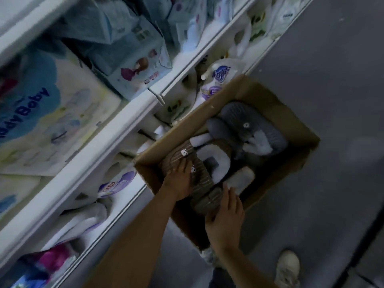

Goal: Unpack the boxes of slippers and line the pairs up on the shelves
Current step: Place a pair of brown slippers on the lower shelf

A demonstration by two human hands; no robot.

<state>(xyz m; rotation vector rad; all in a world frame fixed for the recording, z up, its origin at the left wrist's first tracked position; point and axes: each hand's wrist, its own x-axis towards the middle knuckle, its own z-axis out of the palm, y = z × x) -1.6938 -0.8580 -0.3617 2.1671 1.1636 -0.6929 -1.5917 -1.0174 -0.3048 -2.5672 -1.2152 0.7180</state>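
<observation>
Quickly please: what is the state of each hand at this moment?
Left hand: grips a brown striped fuzzy slipper in the open cardboard box.
Right hand: holds the same slipper's near end.

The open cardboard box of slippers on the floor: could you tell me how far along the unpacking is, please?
Done: the brown cardboard box stands open beside the white shelves. In hand: the left hand and right hand are on the brown striped slippers inside it. Left: the grey fluffy slippers lie in the box, and no slippers show on the shelves.

Both forearms are bare with no sleeves showing, and one foot wears a pale lace-up sneaker (287, 271).
</observation>
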